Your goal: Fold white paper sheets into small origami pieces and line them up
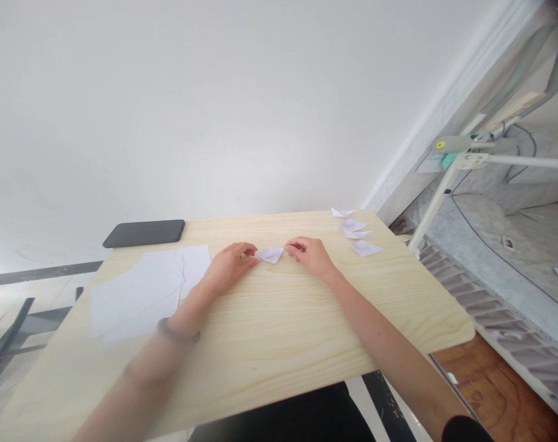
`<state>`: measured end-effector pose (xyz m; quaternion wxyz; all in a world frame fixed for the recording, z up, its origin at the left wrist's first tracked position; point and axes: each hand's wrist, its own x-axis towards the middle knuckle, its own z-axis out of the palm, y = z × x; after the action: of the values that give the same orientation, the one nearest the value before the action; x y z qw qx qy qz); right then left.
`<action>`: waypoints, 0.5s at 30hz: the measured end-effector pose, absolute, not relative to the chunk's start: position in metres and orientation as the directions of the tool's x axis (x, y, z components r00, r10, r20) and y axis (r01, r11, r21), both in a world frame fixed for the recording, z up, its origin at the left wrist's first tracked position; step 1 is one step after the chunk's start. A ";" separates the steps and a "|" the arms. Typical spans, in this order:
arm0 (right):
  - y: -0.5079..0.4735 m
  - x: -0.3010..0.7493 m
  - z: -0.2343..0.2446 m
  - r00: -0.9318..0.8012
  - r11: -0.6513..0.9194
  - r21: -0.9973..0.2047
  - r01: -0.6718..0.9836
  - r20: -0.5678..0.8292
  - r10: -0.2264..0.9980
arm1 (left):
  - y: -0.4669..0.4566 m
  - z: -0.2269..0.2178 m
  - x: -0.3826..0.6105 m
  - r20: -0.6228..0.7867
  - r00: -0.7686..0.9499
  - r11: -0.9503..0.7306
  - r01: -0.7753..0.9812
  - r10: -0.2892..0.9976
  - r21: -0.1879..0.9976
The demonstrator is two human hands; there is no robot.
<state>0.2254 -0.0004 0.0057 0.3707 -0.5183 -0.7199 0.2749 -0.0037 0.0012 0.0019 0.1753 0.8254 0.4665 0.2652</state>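
Observation:
A small folded white paper boat [270,255] is between my two hands, just above or on the table. My left hand [232,264] pinches its left tip between thumb and fingers. At the opposite tip, the fingers of my right hand [310,255] are closed in a pinch. Several similar folded paper boats [366,248] stand in a loose column at the table's far right. Left of my left hand lies a spread of white paper sheets [140,288], overlapping one another.
A black phone [145,233] lies at the back left of the light wooden table [279,331], which stands against a white wall [242,110]. To the right, beyond the table edge, are a white metal frame [439,209] and a grey covered bed or sofa [504,245].

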 end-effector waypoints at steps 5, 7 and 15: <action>-0.006 0.258 0.026 -0.160 0.256 -0.756 0.603 0.200 0.967 | -0.006 -0.001 0.008 0.333 0.528 -0.624 0.670 0.781 0.401; -0.015 0.281 0.034 -0.131 0.214 -0.727 0.652 0.170 0.977 | -0.010 -0.002 0.016 0.341 0.588 -0.680 0.642 0.733 0.355; -0.064 0.381 0.036 0.178 -0.073 -0.668 0.741 0.091 0.980 | -0.016 0.000 0.034 0.333 0.658 -0.737 0.591 0.675 0.327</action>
<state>0.3813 -0.0638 0.0363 0.3026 -0.7053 -0.6099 0.1973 0.0337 -0.0159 -0.0004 0.0952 0.9056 0.3496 0.2205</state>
